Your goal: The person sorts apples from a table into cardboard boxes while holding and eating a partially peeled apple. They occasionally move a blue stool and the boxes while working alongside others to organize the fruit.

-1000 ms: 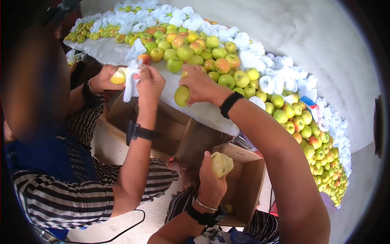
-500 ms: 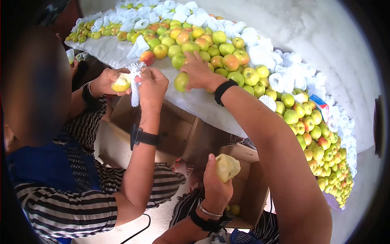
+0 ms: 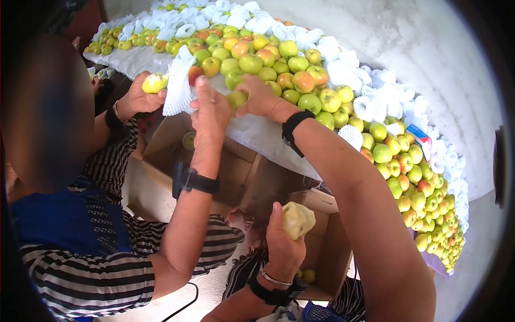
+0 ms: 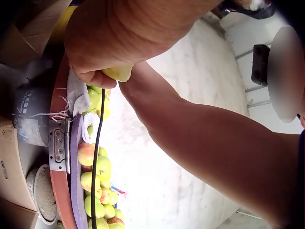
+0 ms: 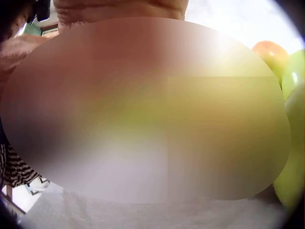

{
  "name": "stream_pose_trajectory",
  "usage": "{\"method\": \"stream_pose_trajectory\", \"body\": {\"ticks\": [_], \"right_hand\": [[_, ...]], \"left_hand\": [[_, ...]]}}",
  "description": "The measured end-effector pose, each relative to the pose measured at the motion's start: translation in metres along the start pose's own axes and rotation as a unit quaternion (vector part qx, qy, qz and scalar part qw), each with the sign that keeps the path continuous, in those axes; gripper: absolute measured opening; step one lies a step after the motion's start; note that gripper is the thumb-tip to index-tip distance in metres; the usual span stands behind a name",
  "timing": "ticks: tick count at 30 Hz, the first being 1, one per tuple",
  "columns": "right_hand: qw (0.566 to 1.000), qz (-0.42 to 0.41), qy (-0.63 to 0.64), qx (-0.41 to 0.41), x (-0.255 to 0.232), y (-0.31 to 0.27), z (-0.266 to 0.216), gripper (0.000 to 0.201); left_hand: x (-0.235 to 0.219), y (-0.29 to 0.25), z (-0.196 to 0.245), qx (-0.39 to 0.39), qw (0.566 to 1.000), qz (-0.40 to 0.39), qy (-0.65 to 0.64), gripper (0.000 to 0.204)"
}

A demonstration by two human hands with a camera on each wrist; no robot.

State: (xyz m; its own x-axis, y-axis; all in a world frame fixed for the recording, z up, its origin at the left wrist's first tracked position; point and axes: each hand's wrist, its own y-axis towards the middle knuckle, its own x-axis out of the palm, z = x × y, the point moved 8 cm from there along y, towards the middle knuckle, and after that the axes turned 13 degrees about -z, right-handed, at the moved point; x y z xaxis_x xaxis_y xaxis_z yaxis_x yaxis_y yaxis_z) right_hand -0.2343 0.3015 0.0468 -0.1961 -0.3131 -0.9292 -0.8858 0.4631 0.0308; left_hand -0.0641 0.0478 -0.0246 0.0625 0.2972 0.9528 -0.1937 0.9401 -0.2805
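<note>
My left hand [image 3: 284,244] grips a pale apple [image 3: 299,220] whose skin is off, low in the head view above a cardboard box. In the left wrist view a pale bit of that apple [image 4: 119,72] shows past the fingers. At the near edge of the apple pile [image 3: 308,80], my right hand [image 3: 260,99] holds a green apple [image 3: 236,99], its fingers curled over the far side. In the right wrist view a blurred patch hides most of that hand and apple.
Beside me, a person in striped sleeves holds a partly bared apple [image 3: 155,83] and a white foam net [image 3: 179,80]. Foam nets [image 3: 332,53] lie behind the pile. Cardboard boxes [image 3: 327,257] stand below the table edge. A blue-and-white packet [image 3: 419,140] lies among the apples.
My right hand has moved the green apple away from me, up to the pile's edge. My left hand keeps its hold. The other person's foam net has spread wider, and an apple now shows at the left box.
</note>
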Motion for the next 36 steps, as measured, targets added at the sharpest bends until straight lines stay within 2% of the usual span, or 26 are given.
{"method": "stream_pose_trajectory", "body": {"ticks": [5,10,13,16,19,22,25,28,30,31,32,33,34,35,36], "right_hand": [[0.982,0.083,0.161,0.055,-0.025,-0.007,0.023,0.058],[0.92,0.15,0.352,0.088,-0.04,-0.025,0.024,0.059],[0.907,0.199,0.325,0.178,-0.041,-0.023,0.05,0.06],[0.889,0.223,0.332,0.221,-0.04,-0.031,0.062,0.06],[0.894,0.163,0.314,0.275,-0.036,-0.024,0.078,0.05],[0.859,0.152,0.383,0.304,-0.032,-0.032,0.077,0.048],[0.872,0.16,0.348,0.306,-0.036,-0.032,0.074,0.046],[0.867,0.184,0.379,0.267,-0.042,-0.044,0.073,0.043],[0.869,0.209,0.387,0.227,-0.054,-0.049,0.072,0.042],[0.867,0.221,0.392,0.212,-0.059,-0.055,0.073,0.041],[0.883,0.194,0.385,0.186,-0.065,-0.058,0.073,0.039],[0.895,0.162,0.381,0.168,-0.071,-0.071,0.067,0.037],[0.893,0.164,0.389,0.159,-0.087,-0.101,0.037,0.034],[0.879,0.222,0.411,0.1,-0.094,-0.118,0.027,0.031],[0.843,0.187,0.492,0.114,-0.093,-0.144,0.018,0.021]], "left_hand": [[-0.005,0.0,0.001,-0.003,1.0,0.015,-0.006,0.031],[-0.005,0.001,0.0,-0.005,1.0,0.022,-0.011,0.031],[-0.006,0.003,0.001,0.002,1.0,-0.002,-0.01,0.031],[-0.005,0.002,0.001,-0.005,1.0,0.016,-0.01,0.031],[-0.008,0.002,-0.001,0.001,1.0,0.019,-0.011,0.031],[-0.007,0.003,-0.002,-0.003,1.0,0.006,-0.005,0.032],[-0.01,0.005,-0.003,-0.001,1.0,-0.001,-0.003,0.032],[-0.011,0.003,0.0,0.016,0.998,0.057,0.038,0.047],[-0.014,0.005,-0.001,0.022,0.997,0.06,0.043,0.047],[-0.011,0.008,0.001,0.025,0.999,0.017,0.042,0.042],[-0.009,0.008,0.002,0.023,0.999,-0.02,0.04,0.037],[-0.007,0.007,0.011,0.073,0.987,-0.017,0.139,0.037],[-0.007,0.009,0.013,0.079,0.987,-0.021,0.141,0.037],[-0.006,0.012,0.015,0.085,0.986,-0.024,0.143,0.037],[-0.006,0.015,0.012,0.059,0.997,-0.027,0.047,0.037]]}}
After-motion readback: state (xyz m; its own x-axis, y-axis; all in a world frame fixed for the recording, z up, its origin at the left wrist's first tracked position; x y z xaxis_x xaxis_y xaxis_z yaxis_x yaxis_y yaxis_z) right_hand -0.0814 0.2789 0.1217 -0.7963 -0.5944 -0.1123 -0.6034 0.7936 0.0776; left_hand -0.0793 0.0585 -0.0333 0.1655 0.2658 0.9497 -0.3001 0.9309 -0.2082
